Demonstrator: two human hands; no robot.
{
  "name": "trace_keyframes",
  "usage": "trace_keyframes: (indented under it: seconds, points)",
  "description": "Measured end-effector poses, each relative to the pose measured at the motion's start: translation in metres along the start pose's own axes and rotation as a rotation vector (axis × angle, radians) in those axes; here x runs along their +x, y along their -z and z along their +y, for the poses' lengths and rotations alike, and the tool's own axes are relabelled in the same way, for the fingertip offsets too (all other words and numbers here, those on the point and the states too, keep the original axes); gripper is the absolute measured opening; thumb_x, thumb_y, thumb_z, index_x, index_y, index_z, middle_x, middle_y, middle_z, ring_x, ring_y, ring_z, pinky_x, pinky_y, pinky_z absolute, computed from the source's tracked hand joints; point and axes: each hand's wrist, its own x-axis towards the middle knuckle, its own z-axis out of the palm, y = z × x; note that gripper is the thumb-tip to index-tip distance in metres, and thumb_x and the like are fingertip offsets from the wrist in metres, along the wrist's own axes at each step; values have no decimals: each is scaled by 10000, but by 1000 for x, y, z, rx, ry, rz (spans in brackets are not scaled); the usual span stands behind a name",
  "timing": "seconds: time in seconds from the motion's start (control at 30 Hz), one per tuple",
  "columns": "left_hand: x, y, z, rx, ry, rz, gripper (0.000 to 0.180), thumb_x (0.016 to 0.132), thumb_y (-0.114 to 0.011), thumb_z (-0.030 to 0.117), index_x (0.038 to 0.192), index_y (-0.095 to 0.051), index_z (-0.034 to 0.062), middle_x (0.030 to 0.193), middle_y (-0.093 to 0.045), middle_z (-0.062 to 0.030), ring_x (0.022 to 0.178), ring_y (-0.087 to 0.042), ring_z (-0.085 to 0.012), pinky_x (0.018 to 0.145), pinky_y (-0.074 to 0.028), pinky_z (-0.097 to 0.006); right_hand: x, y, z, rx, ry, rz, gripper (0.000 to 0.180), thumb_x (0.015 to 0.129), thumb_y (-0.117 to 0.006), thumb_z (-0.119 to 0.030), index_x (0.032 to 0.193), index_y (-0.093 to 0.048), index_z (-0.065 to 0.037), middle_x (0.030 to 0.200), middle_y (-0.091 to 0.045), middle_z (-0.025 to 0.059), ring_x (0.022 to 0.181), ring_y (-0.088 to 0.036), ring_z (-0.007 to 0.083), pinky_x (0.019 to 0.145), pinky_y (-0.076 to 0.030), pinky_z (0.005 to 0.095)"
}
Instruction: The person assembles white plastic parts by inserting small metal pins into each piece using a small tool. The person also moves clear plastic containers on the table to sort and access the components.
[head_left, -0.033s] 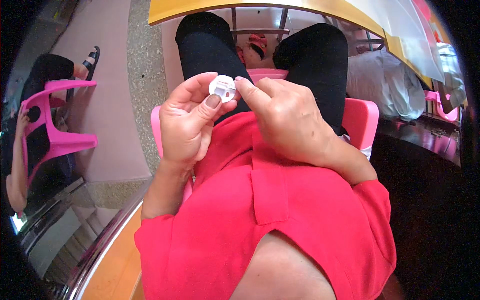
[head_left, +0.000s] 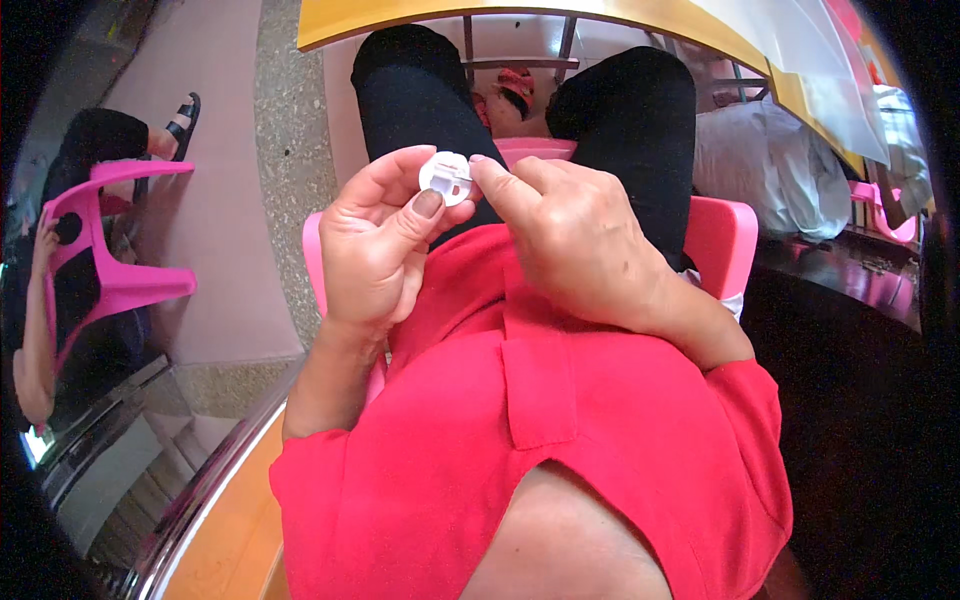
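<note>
Seated person in a red shirt (head_left: 560, 420) and black trousers (head_left: 620, 130) on a pink chair (head_left: 722, 240), under the yellow table (head_left: 600, 15) edge. A second pink chair (head_left: 110, 270) stands at the left, well apart; nothing blocks the hands. Compared with the earlier frame, nothing has visibly moved. The small white round plastic piece (head_left: 447, 177) sits above the lap, pinched between thumb and fingers of the left hand (head_left: 375, 250); the right hand (head_left: 575, 245) presses its index fingertip against the piece's right edge.
</note>
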Motion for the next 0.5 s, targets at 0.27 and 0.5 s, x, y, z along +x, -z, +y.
trace_keyframes:
  seconds: [0.27,0.5]
  points:
    - [-1,2,-2,29,-41,-15,294,875,-586,-37,1167,-546,-47,1082,-631,-187,959,-647,-263,849,-562,-357,2,-1,2,165,-76,-63,285,749,-569,-83,1021,-589,0,741,-617,150,705,-645,323,593,-529,417]
    - [0,6,-4,38,-69,-35,292,871,-587,-43,1160,-550,-47,1101,-625,-201,948,-653,-268,850,-557,-363,4,-2,6,250,-81,-76,245,734,-573,-67,972,-586,-8,764,-630,170,714,-642,342,609,-527,436]
